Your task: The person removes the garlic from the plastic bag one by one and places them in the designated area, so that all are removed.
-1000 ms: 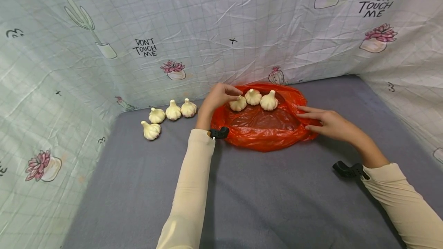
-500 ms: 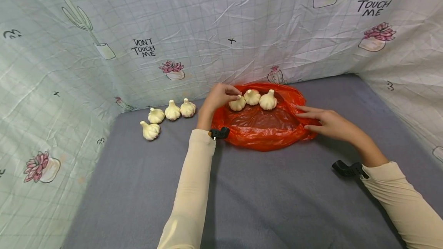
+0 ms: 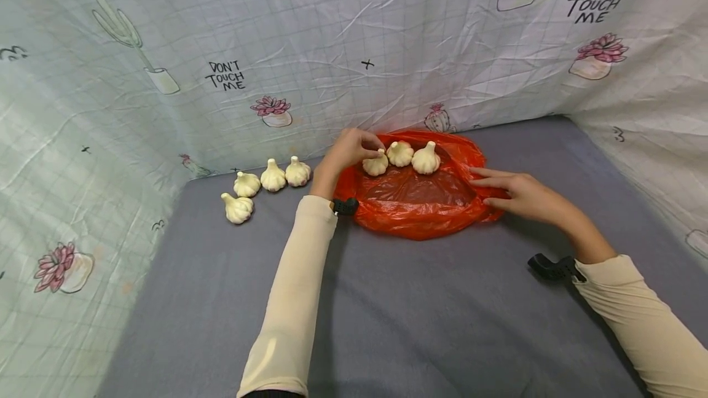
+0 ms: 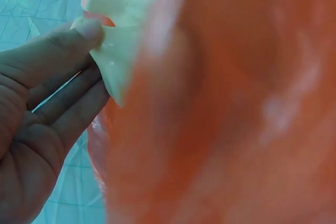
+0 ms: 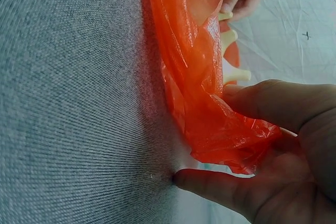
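In the head view, my left hand [image 3: 350, 149] reaches over the back left rim of a red plastic bag [image 3: 420, 226]. Its thumb and fingers pinch the stem of a garlic bulb [image 3: 375, 165], also seen up close in the left wrist view, where the bag's film hides much of that bulb [image 4: 118, 51]. Beside it in the bag sit two more garlic bulbs [image 3: 426, 159]. My right hand [image 3: 528, 197] rests against the bag's right side with fingers nearly straight. The right wrist view shows one digit touching the rim and another extended past the bag's edge [image 5: 226, 145].
Left of the bag, several garlic bulbs [image 3: 273, 175] stand or lie on the grey tabletop [image 3: 415, 312]. A printed cloth [image 3: 343, 35] hangs behind the table and along its sides. Each wrist carries a black camera mount [image 3: 553, 268].
The whole scene shifts slightly left and up in the view. Otherwise the left hand stays on the same garlic bulb and the right hand stays at the bag's side.
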{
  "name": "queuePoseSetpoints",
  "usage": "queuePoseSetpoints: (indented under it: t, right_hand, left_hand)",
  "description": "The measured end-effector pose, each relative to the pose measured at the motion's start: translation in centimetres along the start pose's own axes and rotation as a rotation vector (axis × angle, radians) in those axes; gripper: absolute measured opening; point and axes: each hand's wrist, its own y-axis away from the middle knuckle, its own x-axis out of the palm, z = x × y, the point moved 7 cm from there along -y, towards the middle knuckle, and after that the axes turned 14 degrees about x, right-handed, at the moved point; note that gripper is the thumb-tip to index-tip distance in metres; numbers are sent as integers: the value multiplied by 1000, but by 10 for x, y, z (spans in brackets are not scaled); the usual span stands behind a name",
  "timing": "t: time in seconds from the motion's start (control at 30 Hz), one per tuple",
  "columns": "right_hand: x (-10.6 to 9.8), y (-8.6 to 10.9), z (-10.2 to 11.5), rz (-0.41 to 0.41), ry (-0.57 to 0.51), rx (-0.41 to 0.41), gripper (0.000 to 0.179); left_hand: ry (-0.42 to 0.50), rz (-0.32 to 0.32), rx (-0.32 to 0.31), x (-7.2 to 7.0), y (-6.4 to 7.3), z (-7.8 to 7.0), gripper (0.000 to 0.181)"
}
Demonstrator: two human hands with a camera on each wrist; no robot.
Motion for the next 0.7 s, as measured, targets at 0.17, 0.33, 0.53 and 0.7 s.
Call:
queuePoseSetpoints:
  t: [0.17, 0.33, 0.53, 0.7]
  right_hand:
    - [0, -1, 1, -9, 12, -14, 42]
    - [-1, 0, 0, -5, 5, 0, 42]
    - [-1, 0, 0, 9, 0, 10, 42]
    - [-1, 0, 1, -3, 7, -1, 41]
  left_hand:
    - [-55, 53, 56, -2, -3, -3, 11]
    - [-47, 73, 57, -1, -3, -4, 14]
    - [-37, 90, 69, 2, -2, -2, 17]
    - [-42, 69, 104, 1, 3, -2, 20]
